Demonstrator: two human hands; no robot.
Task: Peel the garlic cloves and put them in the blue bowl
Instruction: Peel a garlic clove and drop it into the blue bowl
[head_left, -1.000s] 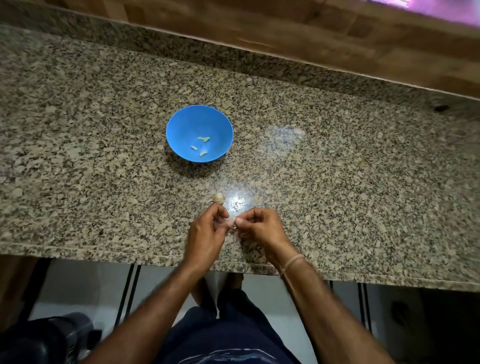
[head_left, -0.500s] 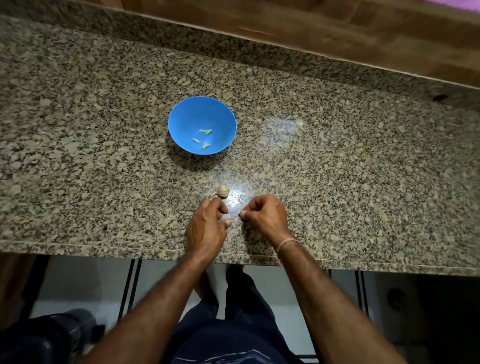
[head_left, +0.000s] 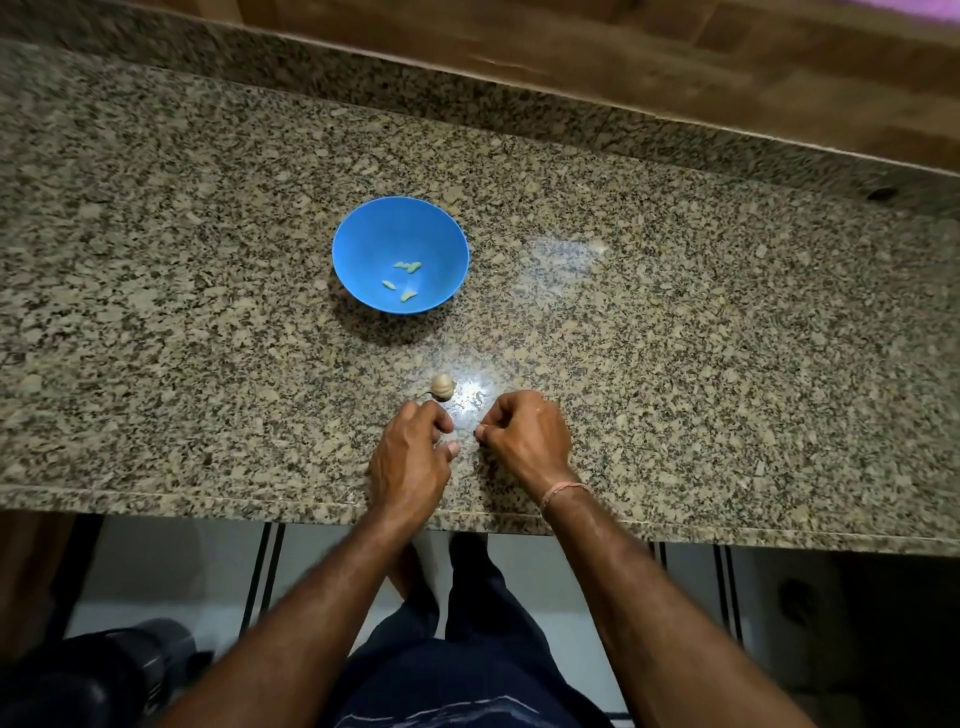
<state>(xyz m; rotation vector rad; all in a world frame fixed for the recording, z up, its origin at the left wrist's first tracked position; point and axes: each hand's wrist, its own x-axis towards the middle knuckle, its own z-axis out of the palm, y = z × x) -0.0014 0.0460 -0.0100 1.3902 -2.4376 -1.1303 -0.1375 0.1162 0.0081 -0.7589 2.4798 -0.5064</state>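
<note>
1. Garlic bulb (head_left: 442, 387): just beyond fingertips of left hand (head_left: 410, 457); likely light, papery, prone to roll; pinch at stem end.
2. Fingers of left hand and right hand (head_left: 524, 436): curled tight; contents indiscernible.
3. Blue bowl (head_left: 363, 239): farther beyond, holding peeled cloves (head_left: 408, 267).

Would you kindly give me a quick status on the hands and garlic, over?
Left hand, right hand: fingers curled, apart, grip contents unseen. Garlic bulb on counter beyond left hand; peeled cloves in blue bowl. Only the bulb between hands and bowl.

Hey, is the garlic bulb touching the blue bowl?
Apart. The head view shows bare counter between the garlic bulb and the blue bowl.
</note>
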